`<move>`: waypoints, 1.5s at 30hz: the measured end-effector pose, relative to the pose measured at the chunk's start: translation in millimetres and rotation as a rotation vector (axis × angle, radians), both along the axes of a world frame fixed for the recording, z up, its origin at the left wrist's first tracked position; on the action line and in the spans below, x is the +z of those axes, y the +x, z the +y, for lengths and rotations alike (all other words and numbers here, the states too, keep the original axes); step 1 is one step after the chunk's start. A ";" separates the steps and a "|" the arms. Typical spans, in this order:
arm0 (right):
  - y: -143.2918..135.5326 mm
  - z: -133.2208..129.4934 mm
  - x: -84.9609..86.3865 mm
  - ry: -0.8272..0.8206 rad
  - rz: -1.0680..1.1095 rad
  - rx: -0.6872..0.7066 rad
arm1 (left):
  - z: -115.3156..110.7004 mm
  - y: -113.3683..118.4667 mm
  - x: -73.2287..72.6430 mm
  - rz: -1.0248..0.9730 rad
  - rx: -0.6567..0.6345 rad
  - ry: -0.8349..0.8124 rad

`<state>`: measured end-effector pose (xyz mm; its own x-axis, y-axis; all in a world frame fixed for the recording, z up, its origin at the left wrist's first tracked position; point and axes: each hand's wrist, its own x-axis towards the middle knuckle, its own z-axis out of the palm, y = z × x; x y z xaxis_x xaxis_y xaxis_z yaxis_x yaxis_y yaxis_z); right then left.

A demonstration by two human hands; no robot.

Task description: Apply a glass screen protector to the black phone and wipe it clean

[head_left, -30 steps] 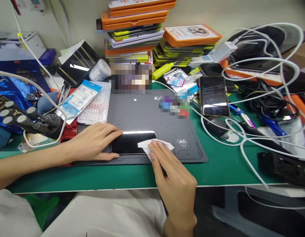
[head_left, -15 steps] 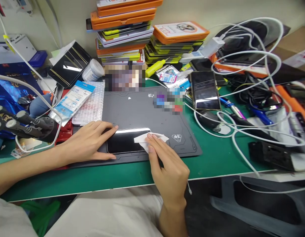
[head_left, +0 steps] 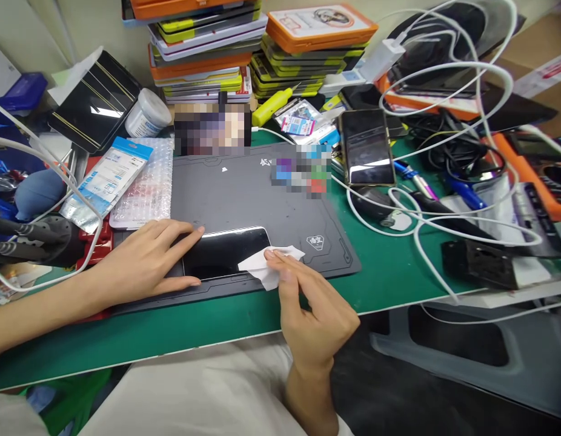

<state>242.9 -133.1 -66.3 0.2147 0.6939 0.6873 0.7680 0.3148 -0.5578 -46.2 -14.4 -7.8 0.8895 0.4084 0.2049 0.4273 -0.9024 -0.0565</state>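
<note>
A smartphone (head_left: 217, 254) with a dark screen lies flat on the dark grey work mat (head_left: 226, 188). My left hand (head_left: 142, 260) grips its left end, thumb on the near edge and index finger at the far corner. My right hand (head_left: 314, 303) pinches a crumpled white wipe (head_left: 265, 272) between thumb and fingers. The wipe's left tip overlaps the phone's right end near the front corner, and the rest hangs over the mat's front edge. My left palm covers the phone's left end.
Tool cases (head_left: 208, 60) are stacked at the back. A second phone (head_left: 368, 148) and looped white cables (head_left: 417, 224) lie to the right. On the left are bubble wrap (head_left: 148, 188), a blue-and-white packet (head_left: 110, 178) and a blue air blower (head_left: 39, 194). The green table's front edge (head_left: 194, 351) is close by.
The view has shifted. My right hand has drawn the wipe off the screen's right part toward the near corner, uncovering more of that end. My left hand keeps its grip on the phone.
</note>
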 end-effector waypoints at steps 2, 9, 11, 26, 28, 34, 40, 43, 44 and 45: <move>0.1 1.0 1.2 -0.004 -0.008 0.011 | 0.2 -0.2 0.0 -0.008 -0.008 -0.010; -2.1 7.1 5.3 -0.050 -0.144 0.048 | -0.1 0.4 5.9 -0.038 -0.034 -0.012; -2.7 8.0 5.5 -0.061 -0.158 0.051 | -1.0 1.7 9.3 -0.038 -0.037 0.016; -3.0 6.9 3.6 -0.068 -0.173 0.057 | -4.9 7.3 13.1 -0.029 -0.109 0.165; -3.1 7.1 4.0 -0.068 -0.178 0.058 | -5.3 6.6 13.2 -0.031 -0.112 0.158; -2.3 7.0 4.0 -0.070 -0.175 0.059 | -6.0 4.3 12.2 -0.041 -0.108 0.109; -2.6 6.4 2.6 -0.074 -0.168 0.058 | -6.1 3.4 10.3 -0.050 -0.111 0.116; -2.5 6.4 3.4 -0.072 -0.181 0.060 | -7.0 3.9 11.0 -0.012 -0.118 0.163; -2.3 6.3 3.7 -0.069 -0.187 0.060 | -7.4 4.2 11.3 0.002 -0.127 0.189; -2.0 6.1 3.8 -0.066 -0.192 0.060 | -7.9 4.4 11.5 0.012 -0.133 0.213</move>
<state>240.9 -127.0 -62.5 0.0407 0.7465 0.6641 0.8432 0.3309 -0.4236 -41.8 -22.3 3.7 0.9355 0.2361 0.2628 0.3035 -0.9178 -0.2561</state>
